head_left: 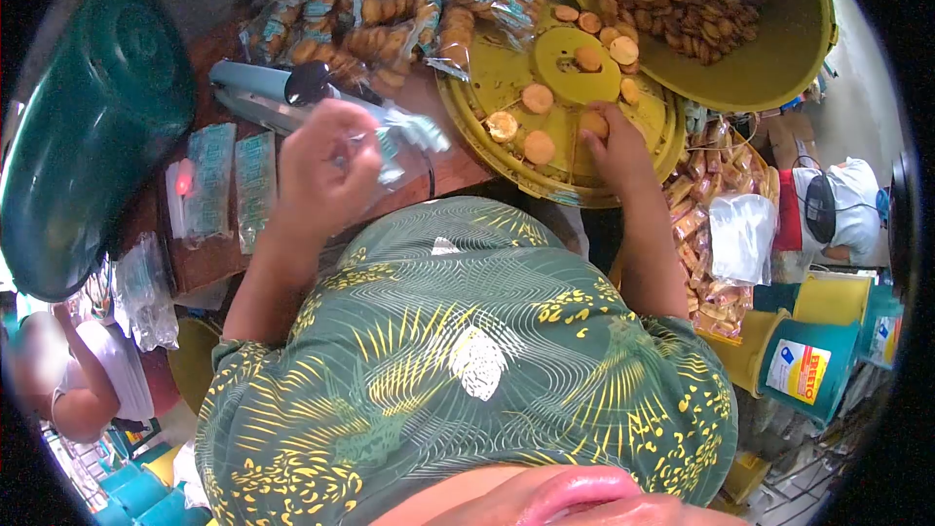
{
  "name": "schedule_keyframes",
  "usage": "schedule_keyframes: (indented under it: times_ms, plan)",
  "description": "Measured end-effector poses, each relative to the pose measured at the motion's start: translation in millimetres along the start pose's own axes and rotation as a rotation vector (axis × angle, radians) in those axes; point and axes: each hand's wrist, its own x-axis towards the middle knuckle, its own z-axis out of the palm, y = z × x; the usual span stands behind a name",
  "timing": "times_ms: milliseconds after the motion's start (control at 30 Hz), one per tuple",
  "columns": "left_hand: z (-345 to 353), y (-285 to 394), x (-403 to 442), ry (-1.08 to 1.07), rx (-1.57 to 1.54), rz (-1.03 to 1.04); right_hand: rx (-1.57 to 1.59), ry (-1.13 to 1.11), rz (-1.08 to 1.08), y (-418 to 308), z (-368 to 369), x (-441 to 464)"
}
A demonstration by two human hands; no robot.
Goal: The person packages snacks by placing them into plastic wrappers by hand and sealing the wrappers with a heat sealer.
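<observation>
My left hand (pixel 331 161) is closed, its fingers pinching a small clear plastic bag (pixel 414 129) with teal print; the bag is slightly blurred. Over the round yellow lid (pixel 472 136), my right hand (pixel 621 154) has its thumb and fingers closed on a round cookie (pixel 592 124). Several loose cookies (pixel 538 97) lie on the lid around it. Just beyond my left hand is a light blue bag sealer (pixel 251 78) with a black part, partly hidden by that hand. Flat stacks of printed bags (pixel 210 180) lie on the table to the left.
Filled cookie bags (pixel 380 10) are piled at the back. A tilted yellow tub (pixel 799 68) holds many cookies at back right. A large green tub (pixel 97 127) stands left. Packaged goods (pixel 696 253) sit right, near stacked buckets (pixel 804 365). Other people are at both sides.
</observation>
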Motion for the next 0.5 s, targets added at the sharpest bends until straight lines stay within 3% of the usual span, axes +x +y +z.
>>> schedule_keyframes:
  times_ms: [67,167,267,367,500]
  plan:
    - [9.6,-2.2,1.0,-0.072,0.024,0.021,0.029,-0.082,0.091,-20.9,-10.6,1.0]
    - [24.2,-18.8,3.6,-0.150,0.013,0.143,0.324,-0.305,0.056,-46.9,-15.4,2.1]
    - [28.8,-19.1,6.4,-0.221,0.116,0.172,0.378,-0.410,-0.045,-49.0,0.3,2.7]
    - [32.6,-23.3,4.1,-0.210,0.142,0.197,0.307,-0.311,-0.212,-44.5,2.2,-1.8]
    - [30.1,-26.0,2.8,-0.309,0.243,0.204,0.260,-0.350,-0.064,-57.0,-20.4,-10.6]
